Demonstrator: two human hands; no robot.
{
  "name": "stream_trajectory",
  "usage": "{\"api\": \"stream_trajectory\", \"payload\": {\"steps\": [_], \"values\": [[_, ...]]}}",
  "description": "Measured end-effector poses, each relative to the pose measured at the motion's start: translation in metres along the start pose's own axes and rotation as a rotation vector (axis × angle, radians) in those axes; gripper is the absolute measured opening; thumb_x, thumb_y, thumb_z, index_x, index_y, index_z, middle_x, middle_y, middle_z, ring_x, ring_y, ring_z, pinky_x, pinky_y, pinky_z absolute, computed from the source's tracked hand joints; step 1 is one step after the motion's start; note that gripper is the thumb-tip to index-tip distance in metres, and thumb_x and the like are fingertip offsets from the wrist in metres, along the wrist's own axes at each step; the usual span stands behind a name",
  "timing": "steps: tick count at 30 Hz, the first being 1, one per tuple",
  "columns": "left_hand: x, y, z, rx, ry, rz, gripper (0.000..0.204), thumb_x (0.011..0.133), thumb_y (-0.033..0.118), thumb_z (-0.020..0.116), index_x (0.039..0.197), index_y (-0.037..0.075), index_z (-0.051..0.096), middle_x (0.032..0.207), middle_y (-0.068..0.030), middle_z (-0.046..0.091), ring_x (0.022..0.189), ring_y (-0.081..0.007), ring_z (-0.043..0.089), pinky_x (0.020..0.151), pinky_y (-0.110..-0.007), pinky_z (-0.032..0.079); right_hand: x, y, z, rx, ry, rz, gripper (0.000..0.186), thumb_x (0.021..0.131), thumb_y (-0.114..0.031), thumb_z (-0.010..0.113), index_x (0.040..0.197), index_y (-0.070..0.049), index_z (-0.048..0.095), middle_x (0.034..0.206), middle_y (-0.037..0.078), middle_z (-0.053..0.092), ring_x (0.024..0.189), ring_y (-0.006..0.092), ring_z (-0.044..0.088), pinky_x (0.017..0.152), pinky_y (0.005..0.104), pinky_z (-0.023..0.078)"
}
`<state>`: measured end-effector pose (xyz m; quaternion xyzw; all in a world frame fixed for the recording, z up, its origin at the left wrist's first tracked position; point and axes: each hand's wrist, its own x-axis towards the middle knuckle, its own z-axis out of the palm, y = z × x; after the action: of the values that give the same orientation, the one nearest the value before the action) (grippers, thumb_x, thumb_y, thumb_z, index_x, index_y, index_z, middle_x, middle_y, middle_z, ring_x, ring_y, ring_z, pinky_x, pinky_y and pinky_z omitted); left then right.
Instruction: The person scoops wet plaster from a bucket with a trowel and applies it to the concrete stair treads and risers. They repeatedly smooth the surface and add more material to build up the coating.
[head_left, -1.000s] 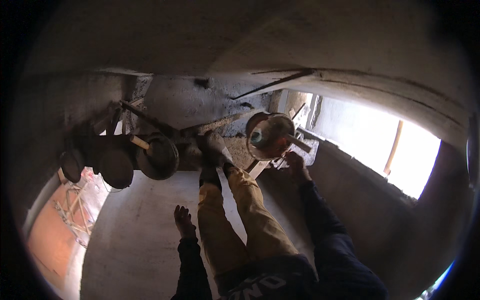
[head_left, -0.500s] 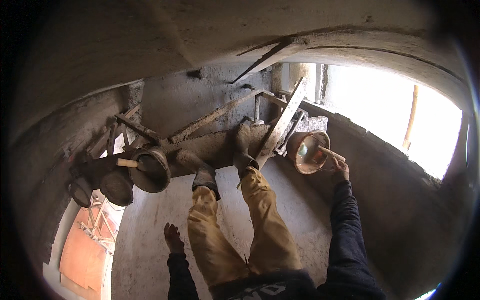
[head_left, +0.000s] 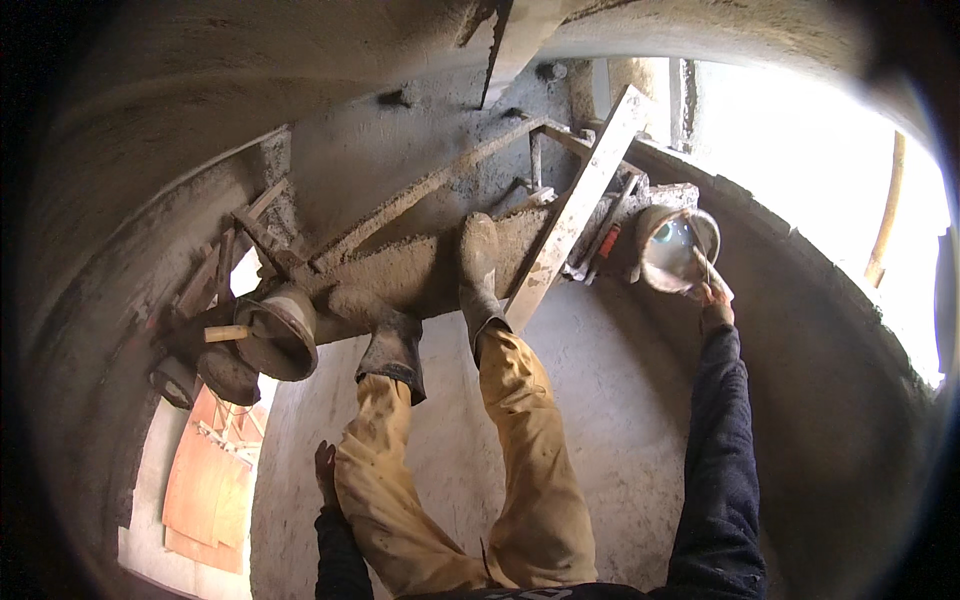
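At the right end of the scaffold plank, a bucket [head_left: 655, 272] holds water with a bright reflection. My right hand [head_left: 716, 308] is closed at its near rim on a pale-handled tool [head_left: 712, 272], whose far end slants into the bucket; its exact kind is hard to make out. My left hand [head_left: 326, 474] hangs beside my left leg, fingers loosely extended, with nothing seen in it. Just left of the water bucket lies a red-handled tool [head_left: 608, 241]. A long pale board [head_left: 575, 212] leans across the plank beside my right boot [head_left: 479, 262].
My boots stand on the mortar-caked plank [head_left: 400, 268]. Another bucket [head_left: 296, 312] at left has a wooden-handled tool [head_left: 226, 333] sticking out; further dirty containers [head_left: 228, 374] hang beside it. A metal frame [head_left: 430, 185] rises behind. A wall [head_left: 800, 330] with a bright opening runs along the right.
The view has shifted, and the red-handled tool now shows. My right hand and its tool remain at the bucket, the tool tipped more steeply. My left hand sits nearer my left leg.
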<state>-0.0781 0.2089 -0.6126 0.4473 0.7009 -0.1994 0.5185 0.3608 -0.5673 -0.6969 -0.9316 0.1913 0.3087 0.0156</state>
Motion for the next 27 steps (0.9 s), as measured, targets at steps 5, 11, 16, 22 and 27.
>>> {"api": "stream_trajectory", "payload": {"steps": [5,11,16,22,27], "values": [[0.018,-0.012,0.013,-0.043,-0.015,-0.020,0.045,0.093,0.031,0.050,0.132,0.011,0.042,0.122,-0.0078,0.051,0.108,-0.0200,0.049,0.096,-0.038,0.037,0.034,0.043,0.014,-0.209,0.018,-0.033,0.030,0.086,-0.033,0.055,0.091,-0.004,0.062,0.093,0.018,0.063,0.092,0.0363,0.060,0.078,0.0441,0.045],[0.015,-0.056,0.023,-0.289,0.010,-0.022,0.044,0.093,0.029,0.051,0.132,0.011,0.043,0.122,-0.0081,0.051,0.107,-0.0195,0.050,0.095,-0.037,0.039,0.012,-0.096,-0.021,-0.097,-0.340,0.163,0.032,0.085,-0.034,0.055,0.102,-0.008,0.065,0.096,0.014,0.066,0.095,0.0300,0.062,0.082,0.0397,0.048],[0.019,-0.118,0.045,-0.495,-0.001,0.063,0.045,0.091,0.023,0.055,0.132,0.010,0.043,0.123,-0.0091,0.052,0.103,-0.0187,0.052,0.089,-0.034,0.043,0.017,-0.181,0.032,-0.271,-0.266,-0.355,0.028,0.089,-0.025,0.050,0.110,-0.009,0.061,0.115,0.015,0.060,0.107,0.0275,0.058,0.091,0.0364,0.046],[-0.002,-0.083,0.103,-0.253,0.141,0.068,0.047,0.090,0.015,0.058,0.134,0.010,0.041,0.127,-0.0140,0.051,0.103,-0.0206,0.054,0.084,-0.032,0.047,-0.080,-0.484,0.069,0.002,-0.401,-0.771,0.044,0.090,-0.026,0.054,0.130,-0.009,0.044,0.122,0.018,0.052,0.111,0.0324,0.052,0.093,0.0403,0.042],[-0.003,-0.088,0.117,-0.357,0.209,0.061,0.048,0.090,0.018,0.058,0.134,0.007,0.040,0.129,-0.0175,0.050,0.114,-0.0257,0.052,0.090,-0.036,0.045,-0.182,-0.700,0.130,-0.160,-0.265,-1.367,0.058,0.086,-0.023,0.060,0.137,-0.011,0.036,0.136,0.019,0.041,0.128,0.0346,0.036,0.107,0.0416,0.030]]}}
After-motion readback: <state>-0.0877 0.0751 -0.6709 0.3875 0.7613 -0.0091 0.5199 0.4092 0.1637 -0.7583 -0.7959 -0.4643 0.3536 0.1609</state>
